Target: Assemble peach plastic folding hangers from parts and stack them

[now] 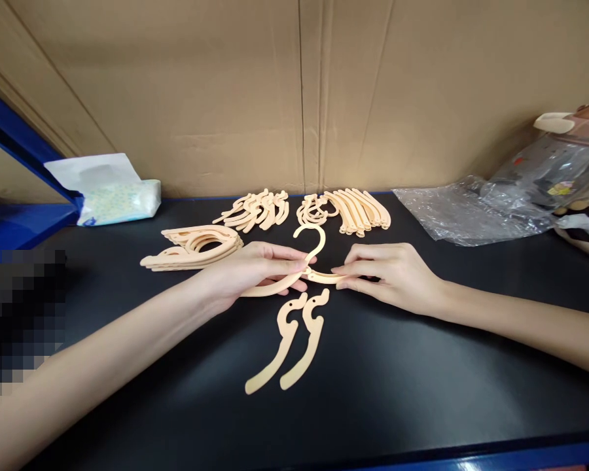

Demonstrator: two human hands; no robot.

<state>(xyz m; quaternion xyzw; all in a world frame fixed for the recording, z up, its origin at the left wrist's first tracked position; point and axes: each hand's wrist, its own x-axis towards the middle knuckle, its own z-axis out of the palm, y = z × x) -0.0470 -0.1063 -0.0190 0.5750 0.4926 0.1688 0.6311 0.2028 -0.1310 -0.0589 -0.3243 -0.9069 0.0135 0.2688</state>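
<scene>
A cream plastic clothes hanger [317, 243], its hook pointing away from me, is held between both hands over the black table. My left hand [260, 268] pinches it at the joint below the hook, with one arm of the hanger running under the palm. The fingers of my right hand [387, 275] close on the tip of the other, shorter-looking arm. Just in front of the hanger lie two loose curved hanger arms [302, 343], side by side. Beyond my left hand sits a stack of folded hangers [196, 245].
At the back are a pile of curved pieces [260, 208], several hooks [314, 210] and a row of arm pieces [360, 209]. A tissue pack [120, 199] sits back left. Right stand a clear plastic bag [451, 209] and a transparent bottle [554, 170]. Cardboard [226, 85] walls the back.
</scene>
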